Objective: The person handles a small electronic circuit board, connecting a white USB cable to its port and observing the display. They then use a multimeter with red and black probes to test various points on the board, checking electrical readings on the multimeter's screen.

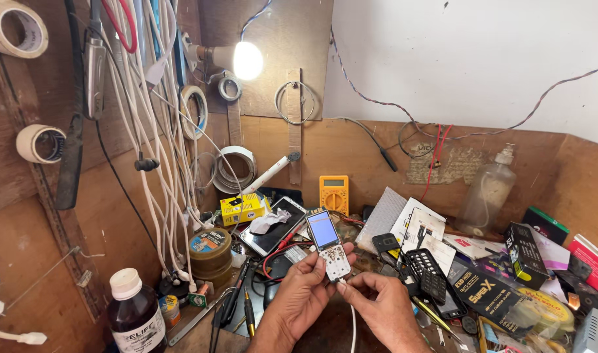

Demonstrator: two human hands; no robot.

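fig. 1. head view over a cluttered repair table (312,327). the left hand (305,287) cradles a small bar phone (329,245) with its front cover off, fingers curled around the lower body and the thumb lying along its left edge; the lit blue screen tilts up and away from the wearer and the bare white keypad board faces the camera. the right hand (377,297) has thumb and forefinger pressed together on a plug at the phone's bottom edge, with a white cable (353,330) running down from it toward the wearer. the phone is held in the air just above the table, in front of a larger smartphone (273,225) lying flat and a yellow multimeter (333,193) leaning at the back wall. to do this step well, in the writer's judgement, the plug should meet the port straight along the phone's long axis, the left hand bracing the body so that the exposed board takes no bending load (fingertips are best kept off the bare contacts). a loose black keypad cover (428,271) lies just right of the hands, and a dark bottle with a white cap (134,310) stands well apart at the left. whether the plug is fully seated cannot be told from this view.
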